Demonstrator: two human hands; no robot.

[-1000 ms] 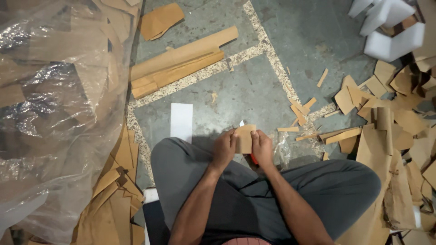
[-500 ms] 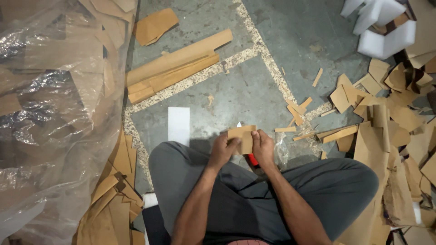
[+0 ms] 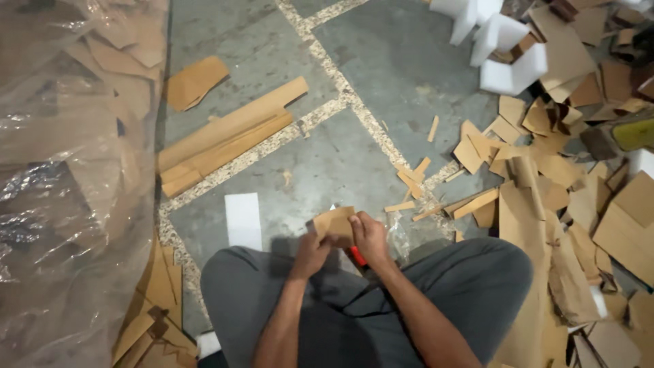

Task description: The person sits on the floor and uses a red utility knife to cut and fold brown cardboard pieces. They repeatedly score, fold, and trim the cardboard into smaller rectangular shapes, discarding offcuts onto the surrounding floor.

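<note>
head camera looks steeply down, close over the lap and floor (image 3: 354,157)

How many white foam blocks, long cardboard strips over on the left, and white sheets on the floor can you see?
White foam blocks: 3
Long cardboard strips: 2
White sheet: 1
Total: 6

Both hands, left and right, hold a small cardboard piece.

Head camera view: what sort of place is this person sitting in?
Probably a workshop or packing floor for sorting scrap: cardboard offcuts litter a bare concrete floor, white foam blocks lie nearby, and a large clear plastic bag holds more cardboard.
</note>
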